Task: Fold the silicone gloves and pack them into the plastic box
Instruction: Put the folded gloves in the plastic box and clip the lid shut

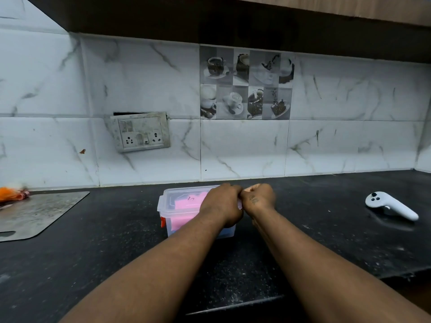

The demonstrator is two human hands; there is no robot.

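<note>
A clear plastic box (173, 207) with its lid on stands on the black counter near the wall. Pink silicone gloves (186, 202) show through the lid and the front wall, lying folded inside. An orange-red latch (163, 222) sits on the box's left end. My left hand (222, 202) rests curled on top of the lid's right part. My right hand (257, 197) is closed at the box's right end, over the lid edge there. The two hands touch at the knuckles. The right end of the box is hidden behind them.
A grey cutting board (39, 212) lies at the left, with an orange object (10, 193) at its far corner. A white handheld controller (389, 206) lies on the counter at the right. A marble-tiled wall with a socket panel (141, 131) stands behind.
</note>
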